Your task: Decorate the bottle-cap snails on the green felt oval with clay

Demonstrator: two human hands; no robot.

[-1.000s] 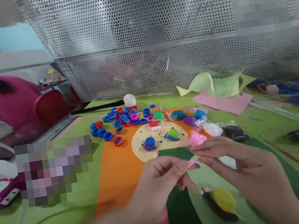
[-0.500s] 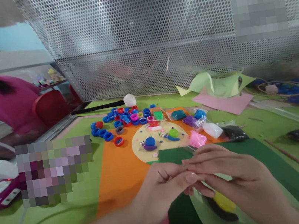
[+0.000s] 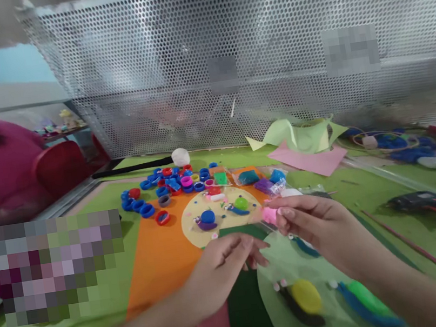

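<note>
My right hand pinches a pink clay packet between thumb and fingers, above the far edge of the green sheet. My left hand hovers over the dark green sheet, thumb against its curled fingers; anything between them is hidden. Below my right hand, a light green oval carries clay snails: a yellow-shelled snail, a green-shelled snail partly under my forearm, and a blue piece partly covered. Beyond, a cream circle holds snails with a blue shell and a green shell.
Several bottle caps lie at the back left, with clay packets to their right. A glue gun and a thin stick are at right. Paper scraps lie before the perforated metal panel. A person in pink is at left.
My hands were together over the green oval; now they are apart. My right hand has moved forward and taken hold of the pink clay packet. The view has shifted slightly.
</note>
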